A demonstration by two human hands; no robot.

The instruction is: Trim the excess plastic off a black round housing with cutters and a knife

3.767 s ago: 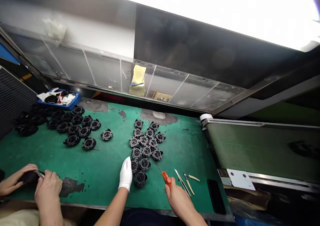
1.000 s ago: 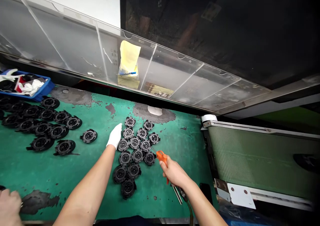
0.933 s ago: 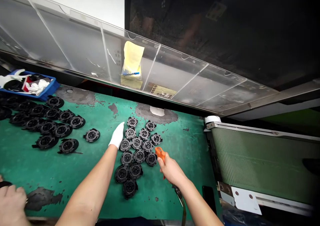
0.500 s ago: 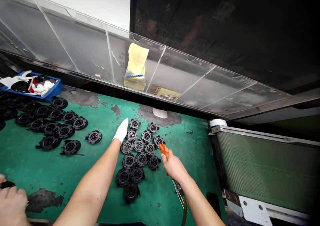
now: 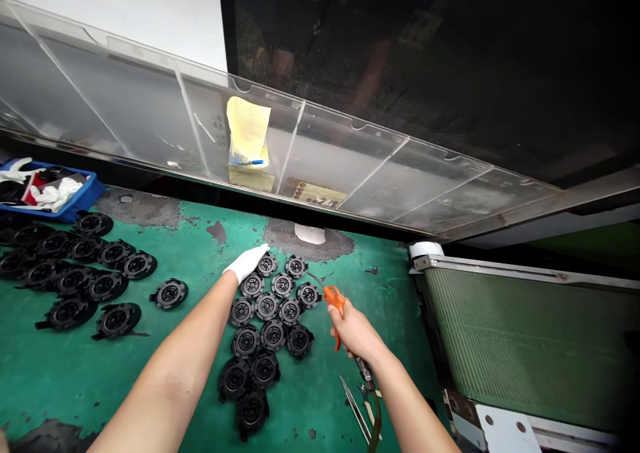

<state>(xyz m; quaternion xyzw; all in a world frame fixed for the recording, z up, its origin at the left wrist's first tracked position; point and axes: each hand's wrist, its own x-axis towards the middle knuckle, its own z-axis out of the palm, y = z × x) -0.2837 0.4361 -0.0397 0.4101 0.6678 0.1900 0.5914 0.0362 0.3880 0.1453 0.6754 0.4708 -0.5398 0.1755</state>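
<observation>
Head view: left hand [image 5: 246, 263], white-gloved, fingers flat and extended, rests at the far-left edge of the black round parts cluster [image 5: 267, 319] on the green mat [image 5: 75, 373]. Right hand [image 5: 356, 331] is closed round an orange air gun [image 5: 334, 299], nozzle over the cluster's far right. Tweezers [image 5: 356, 409] lie near right.

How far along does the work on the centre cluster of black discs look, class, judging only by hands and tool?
Done: nothing provable; the discs in the centre cluster all look alike, laid out flat on the green mat.
In hand: the right hand grips an orange air gun, nozzle aimed at the far discs; the gloved left hand rests at the far-left edge.
Left: cannot tell for this cluster; a second batch lies untouched to the left.
</observation>
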